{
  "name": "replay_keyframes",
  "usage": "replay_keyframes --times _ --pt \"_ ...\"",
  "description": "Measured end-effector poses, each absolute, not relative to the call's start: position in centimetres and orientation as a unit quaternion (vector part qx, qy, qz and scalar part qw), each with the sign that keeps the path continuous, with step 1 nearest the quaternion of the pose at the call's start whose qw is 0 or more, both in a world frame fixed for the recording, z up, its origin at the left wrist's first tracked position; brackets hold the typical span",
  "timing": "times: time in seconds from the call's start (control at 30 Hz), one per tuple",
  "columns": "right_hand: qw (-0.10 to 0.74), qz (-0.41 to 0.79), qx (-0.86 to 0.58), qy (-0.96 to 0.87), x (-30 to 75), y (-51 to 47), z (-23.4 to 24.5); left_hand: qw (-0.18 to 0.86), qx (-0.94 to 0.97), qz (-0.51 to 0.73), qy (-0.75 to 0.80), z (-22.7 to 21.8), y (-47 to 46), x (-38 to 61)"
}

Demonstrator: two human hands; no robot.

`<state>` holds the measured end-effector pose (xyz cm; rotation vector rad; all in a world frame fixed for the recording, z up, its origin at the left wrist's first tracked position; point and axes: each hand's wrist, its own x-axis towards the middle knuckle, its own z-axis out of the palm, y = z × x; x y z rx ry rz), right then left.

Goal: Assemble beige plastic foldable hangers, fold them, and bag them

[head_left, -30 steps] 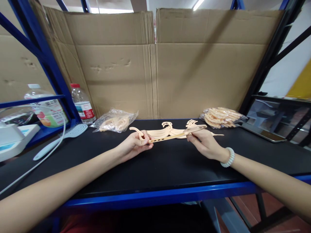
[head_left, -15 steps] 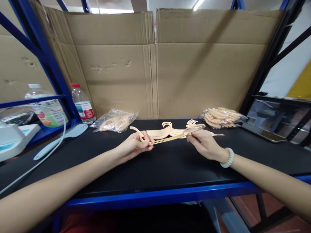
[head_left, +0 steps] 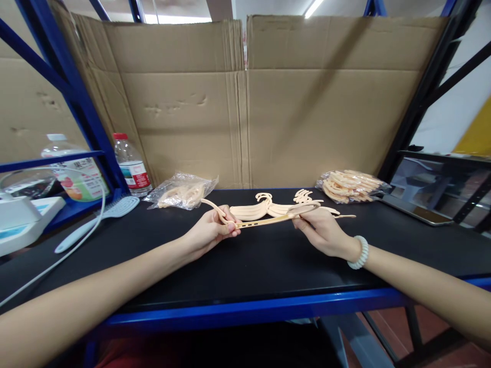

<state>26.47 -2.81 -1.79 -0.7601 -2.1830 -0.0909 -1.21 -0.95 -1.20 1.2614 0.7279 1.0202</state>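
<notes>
Between my two hands stretches a cream plastic clothes hanger, raised a little over the black tabletop. My left hand pinches it at the left, where a curved piece sticks up past the fingers. A row of small slots shows in the bar beside my left fingertips. My right hand is closed round its other part, near a curved loop; the fingers hide some of it. Just behind lie several matching hangers, laid together with their hooks toward the back. A second group of hooks shows behind my right hand.
A clear bag of cream parts lies back left, another full bag back right beside a phone. At left are a hairbrush, a water bottle, a white cable and a power strip. Cardboard walls the back.
The held hanger has tilted slightly: its left curved end has shifted left, and the loop by my right hand sits a little lower. Both hands keep their grip.
</notes>
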Motion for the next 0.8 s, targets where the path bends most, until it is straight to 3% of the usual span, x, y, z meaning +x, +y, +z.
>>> replay_keyframes --times 0.4,0.8 --pt "0.399 -0.044 -0.327 -0.855 26.44 -2.81 -2.11 0.594 0.561 0.476 0.326 -1.32 -0.9 -1.11" --pt "0.451 0.034 -0.36 -0.816 25.84 -3.23 -2.0 0.571 0.542 0.523 0.327 -1.16 -0.96 -0.89"
